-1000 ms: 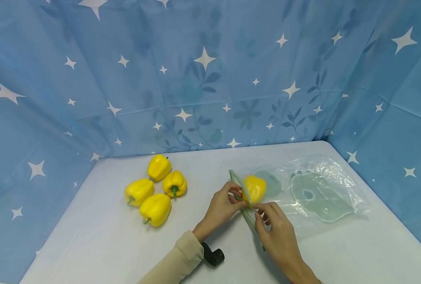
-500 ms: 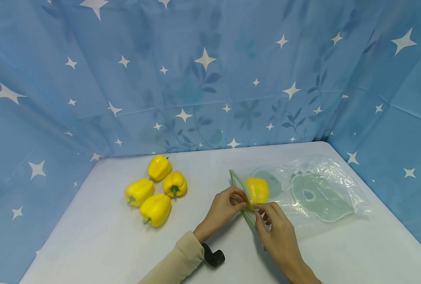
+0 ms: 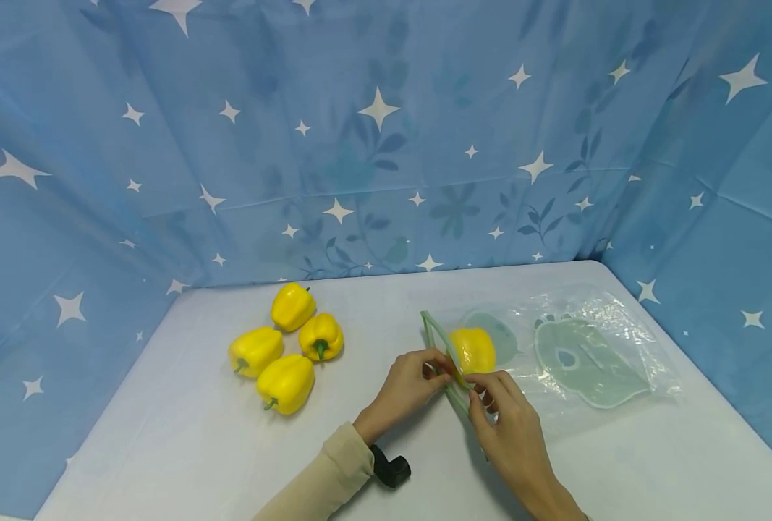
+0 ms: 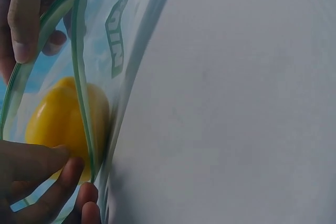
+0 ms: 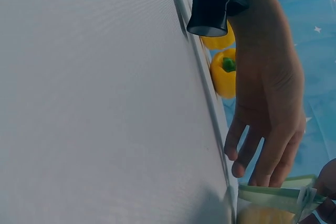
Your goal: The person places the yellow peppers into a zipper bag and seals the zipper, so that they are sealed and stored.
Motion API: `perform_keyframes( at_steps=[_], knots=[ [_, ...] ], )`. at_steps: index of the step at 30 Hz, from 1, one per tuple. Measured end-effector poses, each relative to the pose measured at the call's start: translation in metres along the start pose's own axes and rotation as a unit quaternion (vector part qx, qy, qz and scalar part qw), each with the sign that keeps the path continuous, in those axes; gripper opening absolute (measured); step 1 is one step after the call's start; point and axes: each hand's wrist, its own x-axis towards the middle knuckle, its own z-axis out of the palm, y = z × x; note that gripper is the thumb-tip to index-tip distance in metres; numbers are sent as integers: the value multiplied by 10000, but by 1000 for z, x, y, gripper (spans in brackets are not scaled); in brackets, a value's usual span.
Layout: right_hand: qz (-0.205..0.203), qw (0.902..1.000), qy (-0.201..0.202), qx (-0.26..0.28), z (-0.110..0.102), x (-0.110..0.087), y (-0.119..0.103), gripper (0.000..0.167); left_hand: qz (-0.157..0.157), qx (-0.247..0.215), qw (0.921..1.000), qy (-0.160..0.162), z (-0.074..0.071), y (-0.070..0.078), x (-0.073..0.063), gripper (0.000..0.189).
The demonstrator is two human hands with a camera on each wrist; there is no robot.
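Note:
A clear zip bag [image 3: 590, 365] with green leaf-shaped prints lies on the right half of the table, its green-edged mouth [image 3: 439, 333] facing left. One yellow bell pepper [image 3: 475, 351] sits just inside that mouth. My left hand [image 3: 401, 387] reaches into the opening, fingertips against the pepper's near end; the right wrist view shows those fingers mostly straight. With thumb and fingers my right hand [image 3: 512, 427] pinches the bag's near rim. In the left wrist view the pepper [image 4: 63, 124] shows between the two green rims, with right-hand fingers [image 4: 23, 24] on one rim.
Several more yellow bell peppers [image 3: 284, 383] cluster on the left half of the white table [image 3: 197, 449]. A black fitting [image 3: 392, 470] sits at my left wrist. Blue curtains [image 3: 262, 145] with white stars hang behind the table and at both sides.
The pepper has slid a little to the right, deeper into the bag, and my left fingers have followed slightly. My right hand stays at the rim.

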Motion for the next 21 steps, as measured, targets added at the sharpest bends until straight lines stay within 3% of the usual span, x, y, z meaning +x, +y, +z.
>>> perform_keyframes(
  at_steps=[13,21],
  knots=[
    [64,10000,47,48,0,0,0,36,87,779,9968,179,-10,2,2,13],
    [39,9999,7,112,0,-1,1,36,132,1647,9850,504,-21,6,-1,16]
  ],
)
